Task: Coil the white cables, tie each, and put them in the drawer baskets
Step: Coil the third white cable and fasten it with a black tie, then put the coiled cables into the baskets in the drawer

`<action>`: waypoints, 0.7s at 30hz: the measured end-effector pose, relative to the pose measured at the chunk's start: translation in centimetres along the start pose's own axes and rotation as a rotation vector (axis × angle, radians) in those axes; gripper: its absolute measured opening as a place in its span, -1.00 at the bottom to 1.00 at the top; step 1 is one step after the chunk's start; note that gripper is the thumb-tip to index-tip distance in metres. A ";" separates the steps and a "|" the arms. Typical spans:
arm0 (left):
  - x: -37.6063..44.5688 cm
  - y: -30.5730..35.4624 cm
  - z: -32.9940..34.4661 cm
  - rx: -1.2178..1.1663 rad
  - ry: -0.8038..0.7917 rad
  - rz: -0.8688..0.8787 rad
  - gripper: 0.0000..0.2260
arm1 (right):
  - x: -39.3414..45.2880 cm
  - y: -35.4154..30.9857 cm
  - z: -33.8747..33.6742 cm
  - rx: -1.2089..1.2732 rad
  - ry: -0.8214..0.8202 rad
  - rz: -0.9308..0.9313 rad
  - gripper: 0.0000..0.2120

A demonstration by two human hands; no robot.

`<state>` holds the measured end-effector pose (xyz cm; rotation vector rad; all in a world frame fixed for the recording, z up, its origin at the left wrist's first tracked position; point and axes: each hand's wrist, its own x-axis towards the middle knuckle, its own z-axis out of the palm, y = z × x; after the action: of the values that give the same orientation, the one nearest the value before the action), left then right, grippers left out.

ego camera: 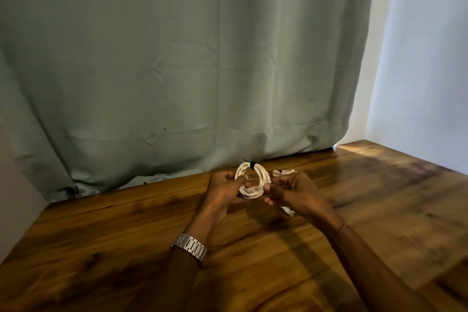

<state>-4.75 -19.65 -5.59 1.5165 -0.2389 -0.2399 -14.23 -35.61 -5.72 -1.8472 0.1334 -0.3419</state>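
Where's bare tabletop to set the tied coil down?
Bare wood lies left of the left hand out to the table edge, and right of the right hand toward the wall corner. The near strip around both forearms is bare too. It is crowded behind and under the right hand, where more white cable lies beside the held coil.

The right hand [293,192] hides most of a second white cable bundle [283,173] lying on the brown wooden table [379,210], whose near edge the frame cuts off. The small black tie [252,165] on the white coiled cable [263,177] is too small to identify.
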 end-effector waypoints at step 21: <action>5.6 -6.2 1.9 0.766 -0.038 -0.067 -0.88 | 0.0 6.7 -7.2 -0.319 0.290 0.188 -0.88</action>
<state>-0.03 -23.41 -11.71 2.2822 -0.3325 -0.2428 -15.83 -44.21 -10.14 -2.0692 0.5865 -0.4767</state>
